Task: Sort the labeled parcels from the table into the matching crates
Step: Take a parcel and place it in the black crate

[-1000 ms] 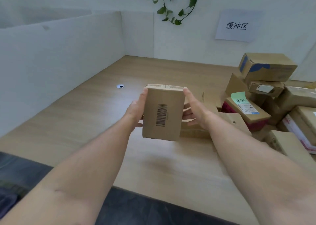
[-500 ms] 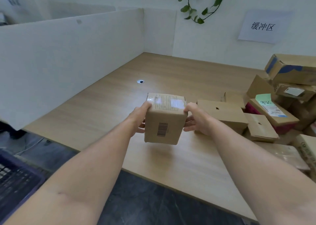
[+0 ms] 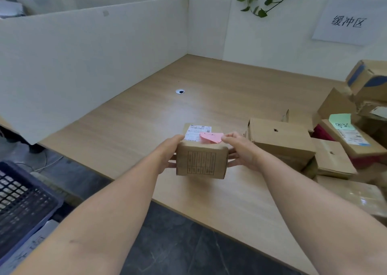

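Cardboard parcel (image 3: pixel 201 159) gripped by left hand (image 3: pixel 167 153), right hand (image 3: pixel 240 151), above table (image 3: pixel 146 115)

Parcel sorting room, piled cartons (image 3: pixel 280 140), crate (image 3: pixel 23 207)

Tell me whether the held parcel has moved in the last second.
Yes. The parcel has come back from the cable hole toward the near edge of the table, and tipped so its labeled top shows.

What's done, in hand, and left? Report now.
Done: nothing shows in the visible part of the dark blue plastic mesh crate. In hand: the left hand and right hand grip a small brown cardboard parcel with a pink note on top. Remaining: the pile of brown cardboard parcels on the light wooden table.
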Action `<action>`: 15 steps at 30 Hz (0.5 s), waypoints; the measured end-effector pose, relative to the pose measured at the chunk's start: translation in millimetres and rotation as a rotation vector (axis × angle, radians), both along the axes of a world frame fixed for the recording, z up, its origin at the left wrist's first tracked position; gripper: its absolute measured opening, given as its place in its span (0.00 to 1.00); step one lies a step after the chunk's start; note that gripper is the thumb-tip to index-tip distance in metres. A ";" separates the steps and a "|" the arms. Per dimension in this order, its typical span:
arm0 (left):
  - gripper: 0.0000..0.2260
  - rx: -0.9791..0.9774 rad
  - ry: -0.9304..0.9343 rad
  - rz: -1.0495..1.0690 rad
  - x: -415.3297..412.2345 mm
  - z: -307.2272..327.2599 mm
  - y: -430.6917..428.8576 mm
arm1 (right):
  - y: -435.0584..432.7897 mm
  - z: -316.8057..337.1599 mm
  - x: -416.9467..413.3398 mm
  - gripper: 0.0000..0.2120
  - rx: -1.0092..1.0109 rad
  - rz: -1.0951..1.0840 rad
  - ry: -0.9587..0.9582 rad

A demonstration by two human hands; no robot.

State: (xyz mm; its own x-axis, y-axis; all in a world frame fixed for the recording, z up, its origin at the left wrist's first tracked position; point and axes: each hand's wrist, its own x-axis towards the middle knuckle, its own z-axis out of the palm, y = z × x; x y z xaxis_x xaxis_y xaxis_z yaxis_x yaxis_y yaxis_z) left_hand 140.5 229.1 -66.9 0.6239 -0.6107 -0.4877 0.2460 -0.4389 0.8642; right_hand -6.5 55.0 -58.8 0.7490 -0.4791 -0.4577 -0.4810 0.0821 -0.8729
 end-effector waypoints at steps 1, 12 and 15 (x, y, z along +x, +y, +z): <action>0.12 0.002 -0.016 0.017 -2.0 -2.0 -2.0 | -0.3 -2.3 -0.2 0.05 -0.030 -0.010 -0.011; 0.43 -0.074 -0.058 -0.003 -28.6 -27.3 -7.7 | -11.1 -23.5 -12.3 0.44 -0.110 0.004 -0.135; 0.46 -0.079 -0.131 -0.078 -33.3 -33.0 -7.6 | -17.1 -27.2 -15.7 0.39 -0.142 0.044 -0.114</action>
